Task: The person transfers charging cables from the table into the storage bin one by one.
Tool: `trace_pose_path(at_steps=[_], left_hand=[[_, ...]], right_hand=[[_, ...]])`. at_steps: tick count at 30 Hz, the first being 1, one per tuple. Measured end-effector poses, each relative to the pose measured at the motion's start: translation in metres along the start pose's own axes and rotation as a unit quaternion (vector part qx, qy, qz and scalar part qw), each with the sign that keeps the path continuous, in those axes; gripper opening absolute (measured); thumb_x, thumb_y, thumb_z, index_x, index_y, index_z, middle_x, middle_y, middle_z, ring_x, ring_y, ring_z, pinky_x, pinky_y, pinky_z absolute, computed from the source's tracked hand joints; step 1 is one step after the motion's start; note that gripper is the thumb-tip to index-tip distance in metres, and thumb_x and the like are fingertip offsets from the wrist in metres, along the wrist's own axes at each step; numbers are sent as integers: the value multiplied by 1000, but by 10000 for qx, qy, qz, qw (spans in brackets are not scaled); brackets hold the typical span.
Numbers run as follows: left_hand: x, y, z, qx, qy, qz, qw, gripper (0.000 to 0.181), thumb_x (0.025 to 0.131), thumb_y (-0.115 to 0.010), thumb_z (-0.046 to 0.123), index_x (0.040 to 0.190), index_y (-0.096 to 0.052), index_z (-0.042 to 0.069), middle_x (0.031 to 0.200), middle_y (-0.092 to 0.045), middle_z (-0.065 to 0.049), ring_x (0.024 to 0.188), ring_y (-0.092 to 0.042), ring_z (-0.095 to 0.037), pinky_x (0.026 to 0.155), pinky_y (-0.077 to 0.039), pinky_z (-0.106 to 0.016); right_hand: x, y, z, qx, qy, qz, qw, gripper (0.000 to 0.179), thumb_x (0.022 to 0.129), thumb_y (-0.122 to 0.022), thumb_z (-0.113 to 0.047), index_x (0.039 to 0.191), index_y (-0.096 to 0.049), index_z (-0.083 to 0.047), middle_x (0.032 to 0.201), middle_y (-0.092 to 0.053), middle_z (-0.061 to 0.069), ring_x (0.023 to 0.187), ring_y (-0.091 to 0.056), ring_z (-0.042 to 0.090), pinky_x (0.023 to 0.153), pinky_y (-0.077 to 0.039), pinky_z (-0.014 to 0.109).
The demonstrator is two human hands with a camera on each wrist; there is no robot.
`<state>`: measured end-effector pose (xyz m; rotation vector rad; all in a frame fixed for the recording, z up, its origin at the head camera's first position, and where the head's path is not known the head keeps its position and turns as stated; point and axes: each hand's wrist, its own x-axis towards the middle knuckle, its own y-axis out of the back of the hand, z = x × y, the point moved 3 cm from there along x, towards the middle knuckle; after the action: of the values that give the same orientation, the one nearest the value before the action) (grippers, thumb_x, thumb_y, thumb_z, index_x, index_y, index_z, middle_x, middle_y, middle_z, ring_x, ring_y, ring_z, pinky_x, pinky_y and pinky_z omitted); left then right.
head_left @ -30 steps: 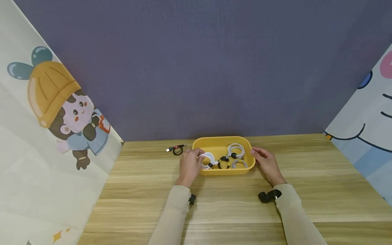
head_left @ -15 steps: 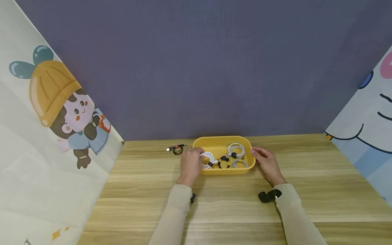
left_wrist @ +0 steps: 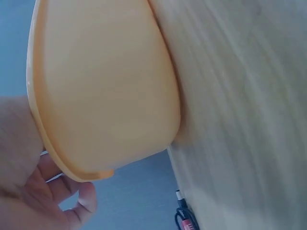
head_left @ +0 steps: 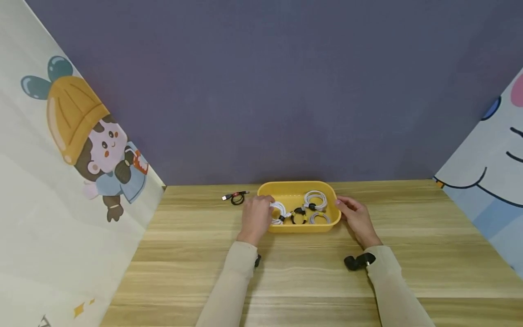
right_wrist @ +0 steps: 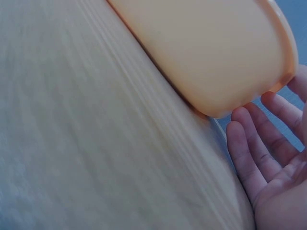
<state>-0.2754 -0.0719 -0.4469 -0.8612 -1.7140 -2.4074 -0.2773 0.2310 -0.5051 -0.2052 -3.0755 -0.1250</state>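
Observation:
In the head view, a yellow plastic bin [head_left: 302, 229] stands on the wooden table. My left hand [head_left: 255, 218] reaches over its left end, fingers curled down onto a coiled white cable [head_left: 282, 208] with a black tie; the fingertips are hidden. The left wrist view has this hand [left_wrist: 36, 182] straddling the rim, some curled fingers outside the wall. At the bin's right end, my right hand [head_left: 358, 220] holds the rim, thumb on top. Below the rim, its fingers [right_wrist: 240, 136] lie along the outer wall in the right wrist view.
Inside the bin are a second white coiled cable [head_left: 315, 194], a thin grey coil [head_left: 325, 217] and a black-and-yellow coil [head_left: 293, 218]. A short black USB cable [head_left: 237, 200] lies left of the bin. Behind the table rises a dark blue-grey panel [head_left: 286, 91].
My left hand has shifted slightly to the right, and the coiled white cable has slid a little that way with it. The right hand stays at the bin's right rim.

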Motion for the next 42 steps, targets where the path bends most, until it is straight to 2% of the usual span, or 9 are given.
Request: trace_pose_path(at_steps=[4,8,11,18,24,28,35,42], left_hand=[[3,-1,1,208,-59,-193,9996,17,77,-77,16,94,-73,16,88,-71,2,79,-64,-20,80,-47,-42],[8,-1,3,684,-261,-346,9967,6,78,-74,14,83,-72,17,75,-68,3,67,-61,-19,71,-47,-38],[11,-2,4,947,-342,-481,9938,6,77,-73,12,77,-70,17,67,-64,3,59,-56,-17,66,-45,-36],[23,-7,7,1235,-319,-911,9876,11,77,-69,4,79,-70,15,67,-63,2,54,-52,-15,62,-40,-33],[36,-11,11,1434,-331,-1190,9819,12,75,-70,5,83,-71,15,71,-65,1,61,-57,-17,65,-42,-34],[39,-13,13,1568,-443,-1336,9775,11,75,-69,5,79,-71,15,72,-66,1,64,-59,-18,69,-44,-36],[42,-18,13,1750,-444,-1580,9708,10,75,-70,8,81,-71,16,76,-68,0,68,-61,-19,77,-46,-41],[44,-21,13,1856,-465,-1708,9666,11,76,-70,8,82,-71,18,77,-67,1,68,-60,-17,77,-44,-39]], right_hand=[[1,0,2,-125,-55,37,9999,53,87,-65,-39,126,-58,-4,104,-62,-3,85,-61,9,67,-52,20],[1,1,2,-179,-110,49,9998,52,87,-65,-39,126,-58,-6,106,-61,-4,86,-61,9,67,-52,20],[1,1,2,-155,-89,35,9998,52,87,-65,-38,126,-57,-4,106,-62,-3,86,-61,8,68,-52,21],[16,4,0,-136,-100,-63,9998,51,87,-65,-37,126,-57,-3,105,-62,-2,85,-61,9,66,-52,20],[32,7,-1,-36,-78,-141,9999,48,87,-66,-35,124,-59,-5,105,-62,-2,85,-60,5,67,-52,19],[31,7,-1,-28,-30,-145,9999,49,87,-66,-35,124,-59,-4,105,-62,-3,85,-61,5,68,-52,19],[28,6,-8,79,-87,-261,9996,52,89,-65,-29,128,-54,3,106,-62,0,85,-61,6,68,-52,20],[30,7,-3,-16,-6,-181,9998,54,87,-65,-35,127,-55,0,107,-61,-1,87,-60,6,70,-52,19]])
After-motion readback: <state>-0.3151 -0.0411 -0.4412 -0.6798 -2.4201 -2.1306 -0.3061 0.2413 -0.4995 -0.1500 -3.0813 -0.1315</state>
